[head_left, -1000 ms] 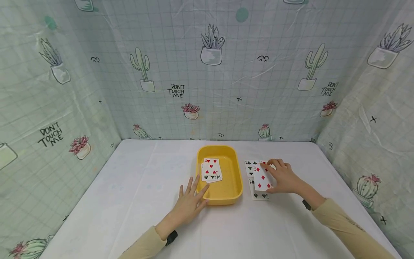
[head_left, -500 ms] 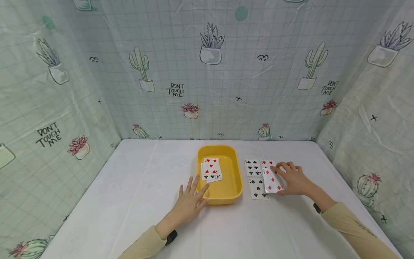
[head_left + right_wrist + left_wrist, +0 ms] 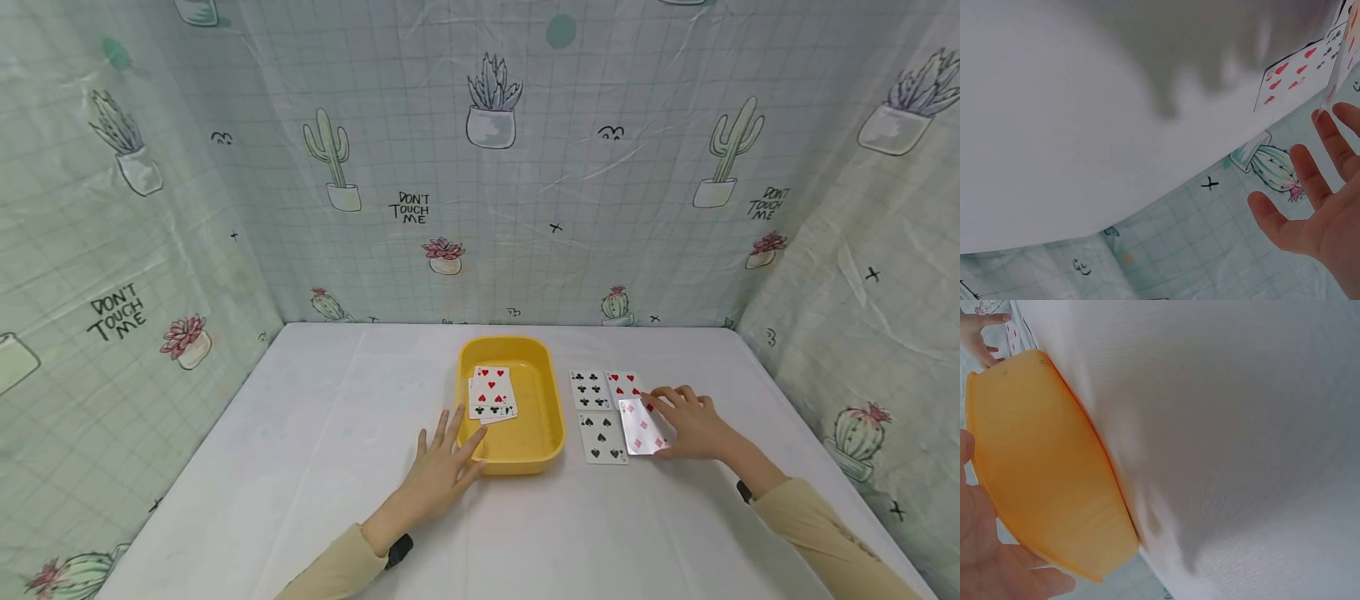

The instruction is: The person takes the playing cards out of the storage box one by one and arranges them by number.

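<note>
1. Head view: your right hand (image 3: 693, 425) lay on the bench (image 3: 300, 467) with straight fingers on a diamonds card (image 3: 642, 427), whose left edge was tilted up; its grip was loose, nothing curled round the card.
2. That diamonds card sat just right of a spades card (image 3: 603, 437), with a clubs card (image 3: 589, 390) and a hearts card (image 3: 624, 385) behind them, all face up on the white bench to the right of the yellow tray (image 3: 546, 417).
3. Your left hand (image 3: 441, 471) rested flat, fingers spread, its fingertips touching the tray's near left corner; its grip held nothing.
4. In the tray lay a small pile of cards (image 3: 491, 393), a hearts card on top.
5. Left wrist view showed the tray's outer wall (image 3: 1041, 469) beside your palm (image 3: 991, 562).
6. Right wrist view showed your open fingers (image 3: 1319, 169) by the card's lifted edge.
</note>
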`<state>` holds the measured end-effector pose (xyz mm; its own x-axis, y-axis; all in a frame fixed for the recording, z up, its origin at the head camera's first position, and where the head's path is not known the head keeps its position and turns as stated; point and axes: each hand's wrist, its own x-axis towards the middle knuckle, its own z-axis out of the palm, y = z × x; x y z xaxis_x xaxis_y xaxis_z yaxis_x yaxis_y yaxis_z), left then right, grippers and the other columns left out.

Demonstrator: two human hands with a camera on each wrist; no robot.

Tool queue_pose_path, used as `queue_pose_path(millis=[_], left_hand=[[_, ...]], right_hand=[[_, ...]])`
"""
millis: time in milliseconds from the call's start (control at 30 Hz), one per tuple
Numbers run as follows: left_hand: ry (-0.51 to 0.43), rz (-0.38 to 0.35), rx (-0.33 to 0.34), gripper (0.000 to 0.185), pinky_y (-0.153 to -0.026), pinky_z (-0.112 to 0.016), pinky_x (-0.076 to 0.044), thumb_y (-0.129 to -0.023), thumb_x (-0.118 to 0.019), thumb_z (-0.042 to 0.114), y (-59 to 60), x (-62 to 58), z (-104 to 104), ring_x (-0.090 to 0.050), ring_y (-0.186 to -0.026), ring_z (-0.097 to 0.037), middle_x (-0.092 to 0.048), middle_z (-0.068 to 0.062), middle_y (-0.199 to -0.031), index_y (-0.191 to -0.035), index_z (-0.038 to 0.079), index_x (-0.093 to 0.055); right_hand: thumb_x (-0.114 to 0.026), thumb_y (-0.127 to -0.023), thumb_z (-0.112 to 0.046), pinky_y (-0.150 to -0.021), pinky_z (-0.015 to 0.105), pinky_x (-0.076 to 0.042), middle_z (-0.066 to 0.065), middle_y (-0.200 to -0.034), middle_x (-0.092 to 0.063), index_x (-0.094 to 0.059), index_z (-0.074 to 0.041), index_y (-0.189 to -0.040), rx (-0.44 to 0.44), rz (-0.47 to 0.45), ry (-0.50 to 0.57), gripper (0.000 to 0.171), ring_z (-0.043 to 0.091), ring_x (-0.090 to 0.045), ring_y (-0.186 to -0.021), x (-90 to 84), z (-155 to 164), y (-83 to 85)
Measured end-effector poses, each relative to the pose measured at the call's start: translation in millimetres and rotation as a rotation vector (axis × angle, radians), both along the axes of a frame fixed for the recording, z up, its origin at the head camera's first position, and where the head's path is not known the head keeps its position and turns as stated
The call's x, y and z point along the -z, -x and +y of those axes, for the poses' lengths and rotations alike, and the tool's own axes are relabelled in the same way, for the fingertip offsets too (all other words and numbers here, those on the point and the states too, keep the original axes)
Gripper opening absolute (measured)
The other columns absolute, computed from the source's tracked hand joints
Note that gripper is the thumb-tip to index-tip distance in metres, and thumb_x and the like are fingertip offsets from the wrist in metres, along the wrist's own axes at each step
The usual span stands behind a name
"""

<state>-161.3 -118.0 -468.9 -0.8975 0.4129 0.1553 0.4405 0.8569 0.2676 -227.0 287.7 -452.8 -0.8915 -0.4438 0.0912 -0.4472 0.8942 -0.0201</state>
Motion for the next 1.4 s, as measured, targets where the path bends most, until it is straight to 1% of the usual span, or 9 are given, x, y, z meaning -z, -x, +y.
queue_pose_path(millis=[233,367,567,800,1100,1400], left_hand=[[-0.001,0.011,-0.001,0.053,-0.096,-0.067,-0.019,-0.092,-0.035,0.049,-0.3,1.6,0,-0.009,-0.137,-0.040,-0.007,-0.013,-0.151,-0.139,0.024,-0.033],[0.000,0.014,-0.003,0.053,-0.096,-0.067,-0.019,-0.092,-0.034,0.049,-0.5,3.1,-1,-0.009,-0.136,-0.040,-0.007,-0.013,-0.151,-0.139,0.024,-0.033],[-0.005,0.014,-0.004,0.053,-0.096,-0.067,-0.019,-0.092,-0.034,0.049,-1.2,4.7,-1,-0.010,-0.137,-0.039,-0.008,-0.013,-0.151,-0.138,0.024,-0.033],[-0.006,0.028,-0.006,0.052,-0.096,-0.067,-0.020,-0.092,-0.034,0.049,-1.2,4.9,-1,-0.011,-0.136,-0.039,-0.009,-0.014,-0.151,-0.138,0.025,-0.034],[-0.009,0.016,-0.004,0.053,-0.096,-0.068,-0.019,-0.092,-0.033,0.049,-1.2,4.4,-1,-0.010,-0.136,-0.040,-0.008,-0.014,-0.151,-0.139,0.025,-0.032],[-0.006,0.007,0.009,0.053,-0.097,-0.067,-0.018,-0.092,-0.035,0.049,0.0,0.6,-1,-0.010,-0.136,-0.041,-0.007,-0.014,-0.151,-0.139,0.024,-0.032]], right_hand=[[-0.078,-0.057,-0.043,-0.076,0.054,-0.035,0.009,-0.123,-0.044,-0.046,-0.009,-0.129,-0.004,-0.010,0.003,0.086,0.031,-0.040,-0.104,10.5,6,-2.5],[-0.078,-0.057,-0.043,-0.075,0.054,-0.035,0.010,-0.123,-0.045,-0.046,-0.010,-0.128,-0.005,-0.021,-0.004,0.085,0.031,-0.041,-0.104,13.4,6,-2.9],[-0.079,-0.057,-0.042,-0.076,0.053,-0.035,0.010,-0.124,-0.047,-0.048,-0.010,-0.126,-0.008,-0.050,0.001,0.082,0.031,-0.041,-0.104,15.3,5,-4.8],[-0.078,-0.058,-0.043,-0.076,0.053,-0.035,0.009,-0.123,-0.047,-0.048,-0.011,-0.126,-0.022,-0.044,-0.007,0.080,0.031,-0.041,-0.105,16.7,6,-3.7],[-0.077,-0.059,-0.043,-0.077,0.055,-0.034,0.008,-0.124,-0.047,-0.048,-0.012,-0.126,-0.030,-0.056,-0.011,0.079,0.031,-0.040,-0.106,15.5,7,-3.2],[-0.077,-0.059,-0.042,-0.078,0.055,-0.033,0.008,-0.124,-0.047,-0.048,-0.013,-0.126,-0.014,-0.084,0.002,0.078,0.031,-0.039,-0.106,14.9,7,-3.0]])
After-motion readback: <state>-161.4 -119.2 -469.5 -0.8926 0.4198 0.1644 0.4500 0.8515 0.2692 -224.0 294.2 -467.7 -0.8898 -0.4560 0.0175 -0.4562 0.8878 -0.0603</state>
